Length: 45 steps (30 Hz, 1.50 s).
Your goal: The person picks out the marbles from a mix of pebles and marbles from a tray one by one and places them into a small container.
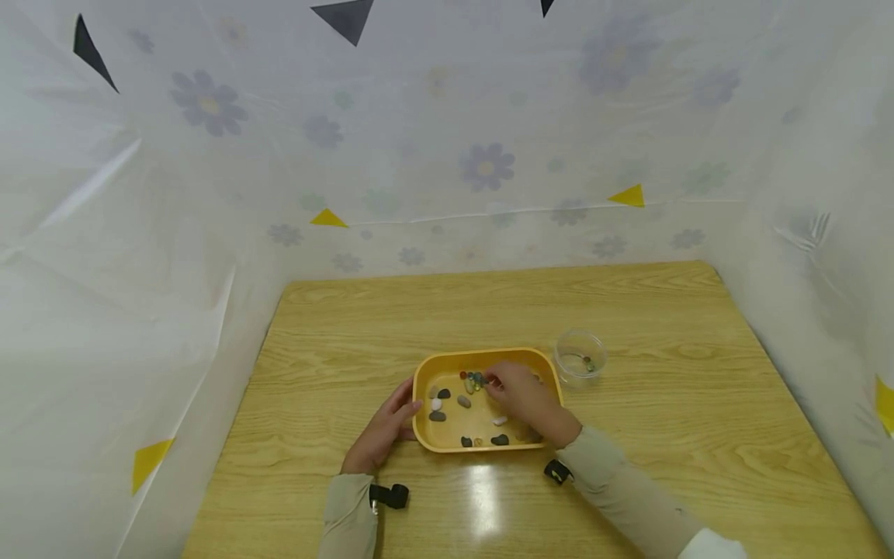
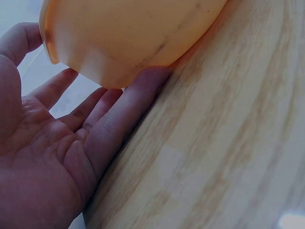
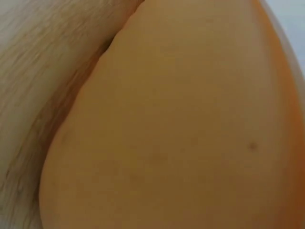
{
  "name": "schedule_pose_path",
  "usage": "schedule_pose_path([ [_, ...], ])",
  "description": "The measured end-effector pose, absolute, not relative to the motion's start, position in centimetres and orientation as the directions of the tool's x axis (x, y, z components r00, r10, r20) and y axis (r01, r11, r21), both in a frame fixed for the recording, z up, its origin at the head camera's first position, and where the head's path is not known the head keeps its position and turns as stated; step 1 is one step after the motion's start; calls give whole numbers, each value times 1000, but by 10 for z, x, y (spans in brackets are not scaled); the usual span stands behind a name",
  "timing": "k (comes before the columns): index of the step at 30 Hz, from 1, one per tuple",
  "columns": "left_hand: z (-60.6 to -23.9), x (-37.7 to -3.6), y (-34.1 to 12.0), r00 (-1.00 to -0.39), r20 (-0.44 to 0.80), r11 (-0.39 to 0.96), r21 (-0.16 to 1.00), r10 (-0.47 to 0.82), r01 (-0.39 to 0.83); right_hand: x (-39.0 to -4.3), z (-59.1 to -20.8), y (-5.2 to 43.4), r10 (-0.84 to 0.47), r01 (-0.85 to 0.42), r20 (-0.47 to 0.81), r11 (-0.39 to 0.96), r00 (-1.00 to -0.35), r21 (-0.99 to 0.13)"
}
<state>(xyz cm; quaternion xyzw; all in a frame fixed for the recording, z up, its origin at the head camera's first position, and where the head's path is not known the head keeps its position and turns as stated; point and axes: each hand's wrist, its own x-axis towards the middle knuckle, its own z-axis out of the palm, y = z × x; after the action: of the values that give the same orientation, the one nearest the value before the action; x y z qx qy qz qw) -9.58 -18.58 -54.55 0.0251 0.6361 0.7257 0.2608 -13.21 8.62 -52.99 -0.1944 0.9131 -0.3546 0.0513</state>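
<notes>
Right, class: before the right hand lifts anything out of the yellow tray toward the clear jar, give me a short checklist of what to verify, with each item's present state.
1. Yellow tray steadied: ok, the left hand rests open against its left wall.
2. Right hand over the coloured beads: ok, its fingers reach into the tray's far side.
3. A bead actually pinched: cannot tell, the fingertips are too small in the head view and the right wrist view shows only tray wall.
4. Clear jar upright and open: ok, standing right of the tray.
5. Path to the jar free: ok, only bare table between.
</notes>
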Motion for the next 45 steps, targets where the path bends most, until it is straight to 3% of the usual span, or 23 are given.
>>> schedule_pose_path([
  [11,-545,-96,-187,-862,-298,-49,937,411,-347,-137,-542,68,-475,-415,69,679,-877,-605],
  [29,-544,-96,-188,-860,-311,-45,933,405,-358,-138,-543,63,-481,-393,21,690,-876,-608],
  [45,-571,-101,-189,-883,-281,-66,942,375,-328,-137,-548,63,-485,-322,-79,684,-871,-655],
])
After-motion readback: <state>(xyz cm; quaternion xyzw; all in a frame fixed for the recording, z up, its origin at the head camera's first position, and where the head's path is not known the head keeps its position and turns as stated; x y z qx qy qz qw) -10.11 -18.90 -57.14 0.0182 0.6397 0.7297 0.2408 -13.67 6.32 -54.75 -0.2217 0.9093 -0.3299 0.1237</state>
